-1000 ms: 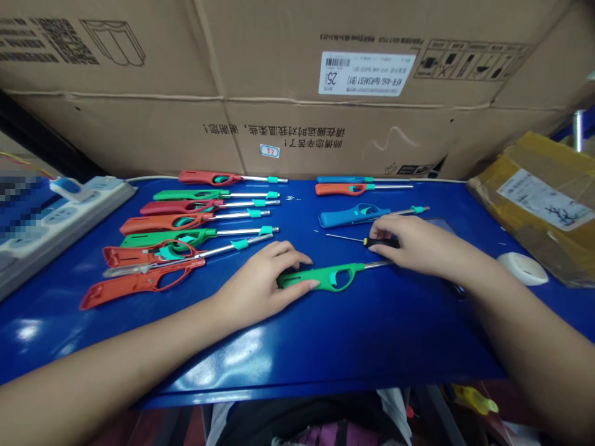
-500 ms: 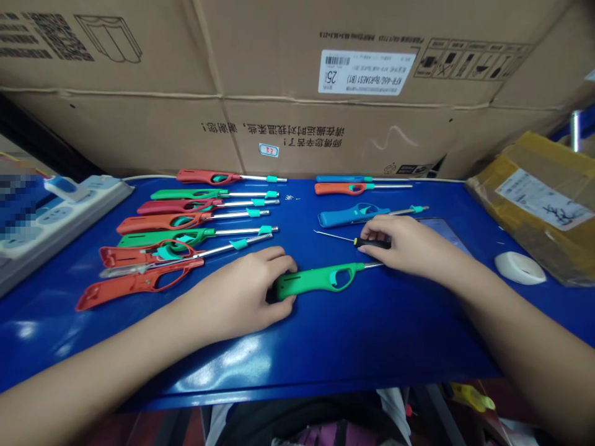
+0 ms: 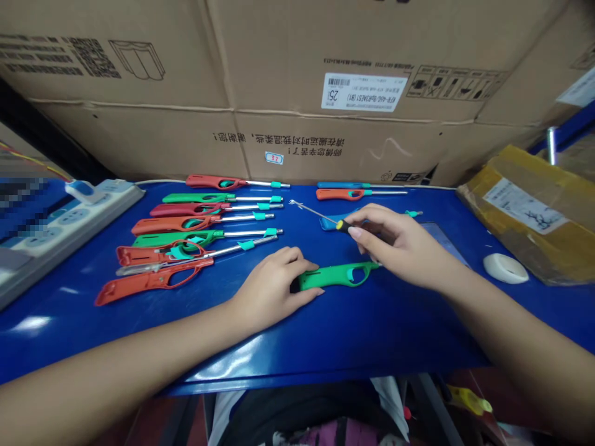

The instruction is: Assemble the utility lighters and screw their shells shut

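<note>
A green gas lighter lies on the blue table, its long nozzle end pointing right. My left hand is closed around the rear of its handle. Above the lighter's front end, my right hand grips a screwdriver by its black and yellow handle. The thin shaft slants up to the left, its tip at a few tiny pale pieces, perhaps screws. Behind my right hand, a blue lighter is partly hidden. At the left, an orange-red lighter has its casing split, with one shell half beside the other.
Several assembled lighters lie in a column at the left; a blue one and an orange one lie at the back. A power strip, a white mouse and a taped parcel flank them. A large carton stands behind.
My right hand has lifted and swung the screwdriver, taking its tip left and back to the tiny pieces. My left hand and the green lighter have shifted slightly right. The camera view has moved somewhat.
</note>
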A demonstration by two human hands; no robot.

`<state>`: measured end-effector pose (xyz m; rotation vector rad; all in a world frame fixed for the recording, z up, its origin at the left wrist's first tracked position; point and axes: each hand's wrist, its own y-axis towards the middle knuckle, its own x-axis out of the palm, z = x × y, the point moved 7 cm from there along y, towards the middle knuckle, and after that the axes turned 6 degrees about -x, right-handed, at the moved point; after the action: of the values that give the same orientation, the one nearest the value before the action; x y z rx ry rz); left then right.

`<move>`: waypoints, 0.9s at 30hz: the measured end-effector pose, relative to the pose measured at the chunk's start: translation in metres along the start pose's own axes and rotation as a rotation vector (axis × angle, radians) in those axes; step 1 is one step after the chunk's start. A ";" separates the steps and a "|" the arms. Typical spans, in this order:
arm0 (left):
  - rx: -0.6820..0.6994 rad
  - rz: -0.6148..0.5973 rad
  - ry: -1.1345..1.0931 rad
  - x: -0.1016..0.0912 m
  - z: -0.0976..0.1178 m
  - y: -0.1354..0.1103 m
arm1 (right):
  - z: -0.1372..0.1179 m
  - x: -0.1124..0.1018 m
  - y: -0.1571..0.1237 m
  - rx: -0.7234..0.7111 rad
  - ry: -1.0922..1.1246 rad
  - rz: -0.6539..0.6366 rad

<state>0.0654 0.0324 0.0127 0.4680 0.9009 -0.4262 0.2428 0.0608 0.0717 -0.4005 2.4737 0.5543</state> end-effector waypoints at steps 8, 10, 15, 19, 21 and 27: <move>-0.023 0.054 -0.070 -0.006 -0.004 0.000 | -0.006 -0.010 0.010 -0.003 0.400 0.295; -0.008 0.043 -0.082 -0.012 -0.004 0.001 | 0.004 -0.014 0.011 0.007 0.436 0.371; -0.022 -0.022 -0.044 -0.021 -0.008 0.005 | 0.035 -0.017 0.006 0.162 0.664 0.547; -0.040 -0.023 -0.013 -0.020 -0.008 0.006 | 0.045 -0.011 0.002 0.286 0.756 0.568; -0.040 -0.004 -0.024 -0.017 -0.009 0.006 | 0.045 -0.006 0.001 0.309 0.780 0.539; 0.028 0.084 -0.118 -0.013 -0.009 0.006 | 0.041 0.003 -0.003 0.317 0.838 0.538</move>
<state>0.0563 0.0444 0.0202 0.4997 0.7598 -0.3860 0.2603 0.0769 0.0385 0.2365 3.4388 0.1832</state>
